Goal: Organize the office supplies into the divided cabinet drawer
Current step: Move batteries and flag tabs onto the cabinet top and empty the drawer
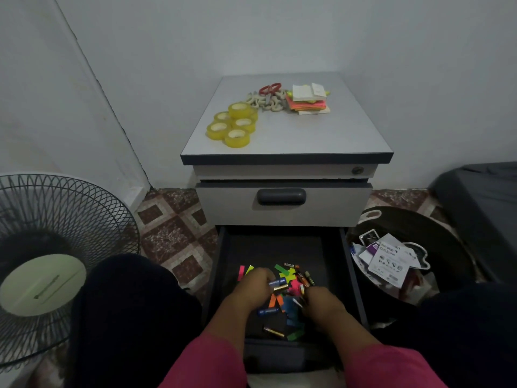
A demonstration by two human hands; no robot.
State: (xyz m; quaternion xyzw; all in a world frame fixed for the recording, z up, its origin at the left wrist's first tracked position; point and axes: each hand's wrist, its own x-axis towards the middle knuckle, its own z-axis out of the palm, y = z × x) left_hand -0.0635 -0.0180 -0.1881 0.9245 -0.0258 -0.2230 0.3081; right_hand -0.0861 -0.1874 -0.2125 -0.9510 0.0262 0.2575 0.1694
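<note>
Both hands are down in the open drawer [221,275] below the cabinet top: our left hand [251,289] holds batteries [277,285] while our right hand [321,302], its grip hidden, should keep picking batteries from the paper tabs [288,275].

Tape rolls [232,126], scissors [269,90] and notes [307,100] lie on the cabinet top [293,135]; batteries [275,284] in the open drawer [347,275] below; fan [50,259] left, bin [436,233] right.
</note>
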